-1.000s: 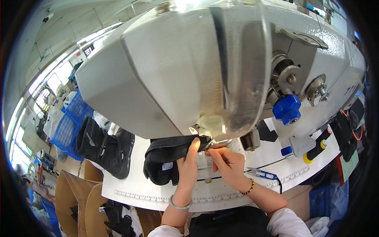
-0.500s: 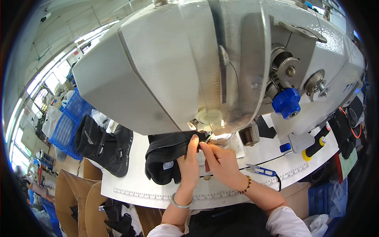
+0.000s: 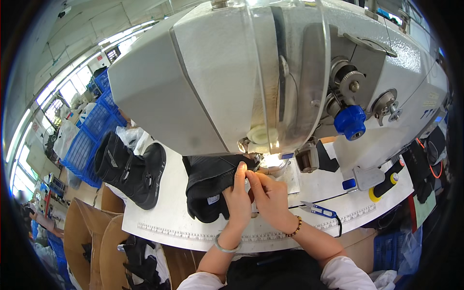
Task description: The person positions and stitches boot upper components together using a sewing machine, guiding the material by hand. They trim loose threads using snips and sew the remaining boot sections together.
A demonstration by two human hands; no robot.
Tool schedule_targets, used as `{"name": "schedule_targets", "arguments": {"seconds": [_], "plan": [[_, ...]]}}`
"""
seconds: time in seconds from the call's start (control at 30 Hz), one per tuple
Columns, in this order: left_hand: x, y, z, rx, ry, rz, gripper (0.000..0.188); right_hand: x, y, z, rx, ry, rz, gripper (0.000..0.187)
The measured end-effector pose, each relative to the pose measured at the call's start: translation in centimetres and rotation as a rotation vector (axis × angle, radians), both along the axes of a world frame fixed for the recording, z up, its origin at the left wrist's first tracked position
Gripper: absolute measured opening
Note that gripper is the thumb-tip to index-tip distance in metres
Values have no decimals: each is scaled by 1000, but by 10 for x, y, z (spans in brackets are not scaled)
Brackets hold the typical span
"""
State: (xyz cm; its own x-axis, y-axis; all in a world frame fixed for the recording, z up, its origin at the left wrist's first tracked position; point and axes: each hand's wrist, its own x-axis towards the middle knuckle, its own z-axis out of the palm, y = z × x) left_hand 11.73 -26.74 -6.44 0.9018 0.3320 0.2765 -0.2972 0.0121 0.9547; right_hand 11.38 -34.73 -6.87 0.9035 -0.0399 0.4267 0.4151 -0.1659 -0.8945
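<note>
A black boot upper (image 3: pixel 205 186) with a ribbed top edge and a small white label lies on the sewing bed, its far edge by the lit needle area of a large grey sewing machine (image 3: pixel 208 82). My left hand (image 3: pixel 238 205) is closed on the near right side of the upper, thumb stretched along it. Beside it, my right hand (image 3: pixel 274 203) pinches with thumb and forefinger just in front of the needle area. The fingertips of both hands nearly meet, and they hide what the right hand pinches.
A finished black boot (image 3: pixel 133 166) lies at left on the white table (image 3: pixel 169 217). Blue-handled thread snips (image 3: pixel 321 210) rest right of my hand, near a black thread spool (image 3: pixel 386 182). Blue crates (image 3: pixel 89 150) and cardboard boxes (image 3: pixel 79 241) stand at left.
The view has shifted slightly. My left hand and the upper sit a little further right, and my two hands are closer together. The right hand still pinches near the needle area.
</note>
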Motion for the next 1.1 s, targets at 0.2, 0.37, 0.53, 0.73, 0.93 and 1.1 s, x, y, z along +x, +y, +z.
{"name": "schedule_targets", "arguments": {"seconds": [0.2, 0.37, 0.53, 0.73, 0.93, 1.1], "plan": [[-15, -23, 2, -161, -37, 75, 25, -4, -1, -10, 384, 72, 131, 24], [-14, -18, -2, -209, 21, 11, 26, -4, -5, -11, 368, 96, 152, 23], [-13, -13, -4, -140, 19, -4, 25, -5, -2, -12, 347, 107, 104, 23], [-13, -14, -4, -190, 7, -35, 27, -3, 3, -16, 333, 20, 48, 26], [-30, -16, -14, -295, 70, -31, 24, -5, 3, -15, 187, 75, 15, 35], [-87, 1, 4, 398, -189, 25, 16, -4, 4, -4, 320, 218, 162, 37]]}}
